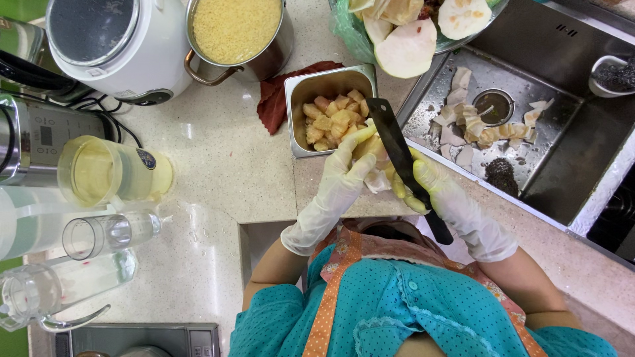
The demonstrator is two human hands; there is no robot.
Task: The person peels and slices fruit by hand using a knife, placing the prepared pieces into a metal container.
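Observation:
My left hand (338, 180), in a thin white glove, grips a pale piece of peeled fruit (370, 147) above the counter edge. My right hand (442, 193), also gloved, is closed on the handle of a black-bladed knife (395, 147), whose blade lies against the fruit. Just beyond the fruit stands a square steel container (301, 92) with several peeled fruit chunks (333, 119) in it.
A steel sink (569, 132) on the right holds peel scraps (466, 122) around the drain. A bowl of thick rinds (410, 33) sits above. A pot of yellow grain (235, 30), a white rice cooker (119, 46), a blender jug (99, 173) and glass jars (66, 281) stand left.

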